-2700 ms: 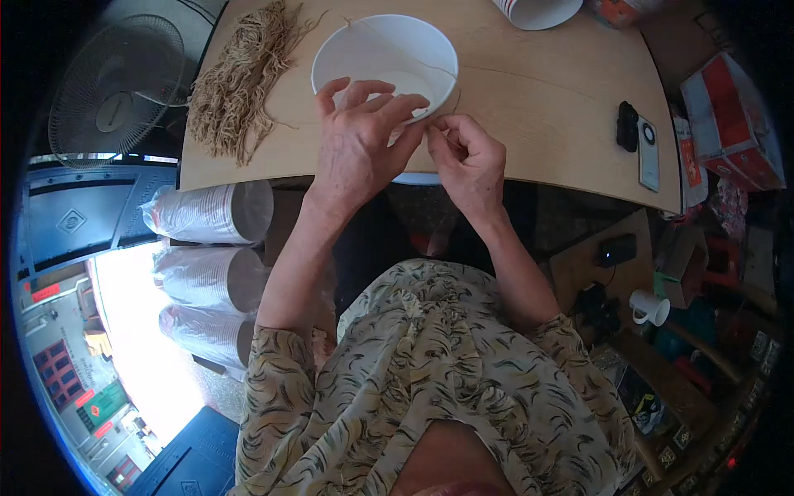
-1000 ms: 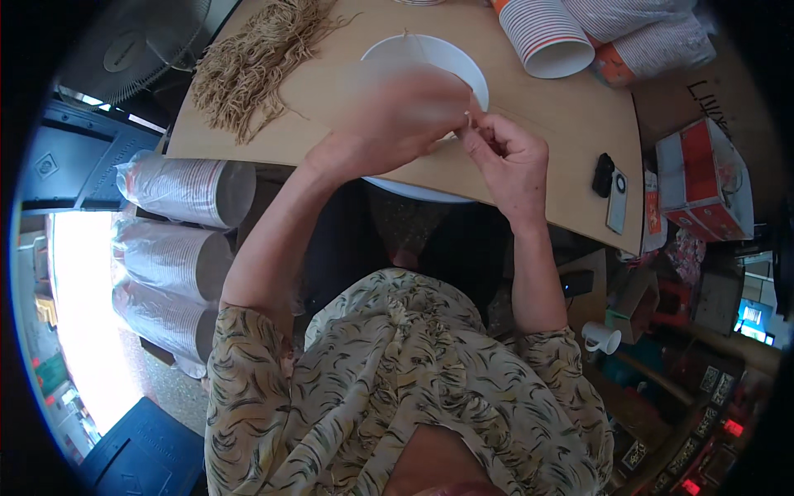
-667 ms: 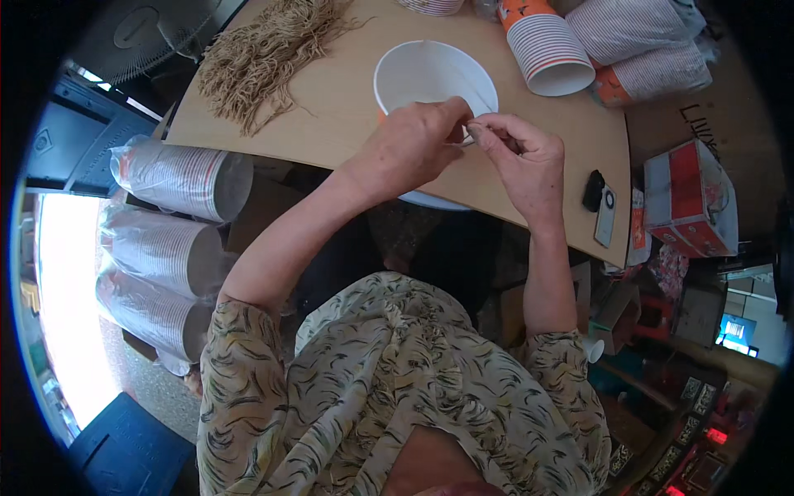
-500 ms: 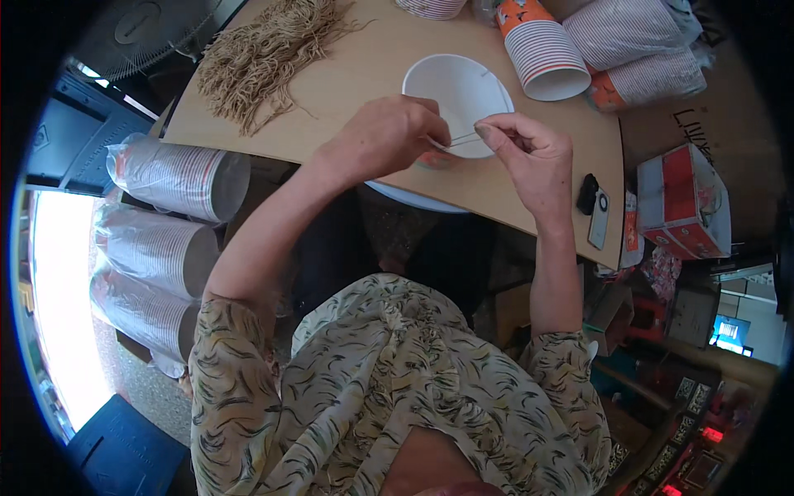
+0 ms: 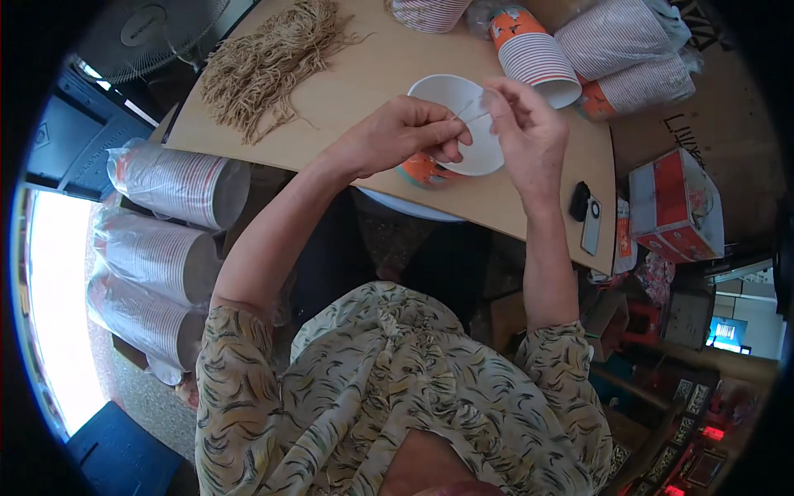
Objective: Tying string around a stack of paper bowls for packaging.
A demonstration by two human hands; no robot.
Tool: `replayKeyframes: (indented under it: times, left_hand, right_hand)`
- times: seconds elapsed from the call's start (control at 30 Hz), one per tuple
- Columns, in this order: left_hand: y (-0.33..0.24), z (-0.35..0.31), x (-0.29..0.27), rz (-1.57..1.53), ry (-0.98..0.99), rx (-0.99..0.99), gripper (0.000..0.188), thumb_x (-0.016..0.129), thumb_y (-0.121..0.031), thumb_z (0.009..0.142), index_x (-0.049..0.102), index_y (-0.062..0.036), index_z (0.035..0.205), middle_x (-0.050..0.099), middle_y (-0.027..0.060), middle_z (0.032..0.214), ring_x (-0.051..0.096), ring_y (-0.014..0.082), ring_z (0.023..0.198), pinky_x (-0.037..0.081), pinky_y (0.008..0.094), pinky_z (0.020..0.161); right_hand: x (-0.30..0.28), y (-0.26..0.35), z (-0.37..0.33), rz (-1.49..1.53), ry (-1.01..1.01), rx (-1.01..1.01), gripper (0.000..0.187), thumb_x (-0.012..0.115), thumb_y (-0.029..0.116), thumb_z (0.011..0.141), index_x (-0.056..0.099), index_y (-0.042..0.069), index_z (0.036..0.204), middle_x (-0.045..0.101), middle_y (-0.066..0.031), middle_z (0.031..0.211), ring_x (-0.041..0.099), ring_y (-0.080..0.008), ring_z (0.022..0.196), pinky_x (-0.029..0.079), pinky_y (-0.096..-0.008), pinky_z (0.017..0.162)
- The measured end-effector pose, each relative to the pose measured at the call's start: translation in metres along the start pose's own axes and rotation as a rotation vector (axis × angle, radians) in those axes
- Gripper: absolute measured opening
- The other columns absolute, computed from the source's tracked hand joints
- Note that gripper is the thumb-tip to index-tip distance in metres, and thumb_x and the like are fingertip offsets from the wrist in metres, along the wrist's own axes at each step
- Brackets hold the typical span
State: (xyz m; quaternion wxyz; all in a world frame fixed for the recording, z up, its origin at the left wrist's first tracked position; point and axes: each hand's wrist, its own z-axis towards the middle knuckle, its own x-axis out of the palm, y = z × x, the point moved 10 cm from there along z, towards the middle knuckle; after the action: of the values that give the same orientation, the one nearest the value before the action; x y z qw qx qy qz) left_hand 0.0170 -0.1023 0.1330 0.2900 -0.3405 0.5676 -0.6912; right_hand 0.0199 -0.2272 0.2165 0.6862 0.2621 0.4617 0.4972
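My left hand (image 5: pixel 418 132) is closed over the front of a white-lined paper tub (image 5: pixel 480 153), its thumb and fingertips pinching a thin pale cord (image 5: pixel 475 118). My right hand (image 5: pixel 529 132) pinches the cord from the other side, its fingertips slightly smeared by motion. The cord runs between the two hands, above the tub's mouth. Orange printing shows on the tub's outer wall below my left hand. The tub leans on the near part of the table, and my hands hide some of its rim.
A heap of tan cords (image 5: pixel 269 70) lies at the table's far left. Stacked paper tubs (image 5: pixel 542 66) lie at the far right, beside plastic-wrapped stacks (image 5: pixel 637 54). A phone (image 5: pixel 591 227) rests near the right edge. More wrapped tubs (image 5: pixel 178 186) stand at left.
My right hand has risen and moved slightly left, closer to my left hand. My left hand has turned and shifted right. More of the tub's orange side now shows.
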Motion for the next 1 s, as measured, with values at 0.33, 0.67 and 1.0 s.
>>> replayKeyframes:
  times: [0.33, 0.67, 1.0]
  left_hand:
    - [0.003, 0.002, 0.004, -0.104, 0.036, -0.060, 0.038, 0.046, -0.033, 0.108, 0.068, -0.0036, 0.102, 0.059, -0.0022, 0.073, 0.059, 0.0061, 0.069, 0.050, 0.0210, 0.069]
    - [0.009, -0.002, -0.001, 0.066, 0.032, -0.230, 0.037, 0.045, -0.035, 0.107, 0.069, -0.0061, 0.104, 0.051, -0.0061, 0.067, 0.044, 0.0036, 0.058, 0.036, 0.0205, 0.055]
    - [0.001, 0.004, 0.012, 0.137, 0.119, -0.221, 0.037, 0.047, -0.034, 0.106, 0.071, -0.0050, 0.105, 0.047, -0.0061, 0.064, 0.042, 0.0040, 0.059, 0.033, 0.0214, 0.054]
  right_hand:
    - [0.034, -0.049, -0.034, -0.022, 0.414, 0.148, 0.027, 0.049, -0.002, 0.097, 0.065, -0.002, 0.118, 0.071, -0.0076, 0.102, 0.065, -0.0143, 0.092, 0.051, -0.0303, 0.086]
    - [0.022, -0.024, -0.019, 0.102, 0.325, -0.059, 0.036, 0.048, -0.002, 0.098, 0.060, 0.000, 0.132, 0.068, -0.0116, 0.115, 0.064, -0.0192, 0.107, 0.049, -0.0312, 0.097]
    - [0.010, -0.027, -0.011, -0.141, 0.344, -0.030, 0.022, 0.066, 0.008, 0.094, 0.069, -0.001, 0.114, 0.073, -0.0088, 0.096, 0.066, -0.0135, 0.085, 0.054, -0.0295, 0.078]
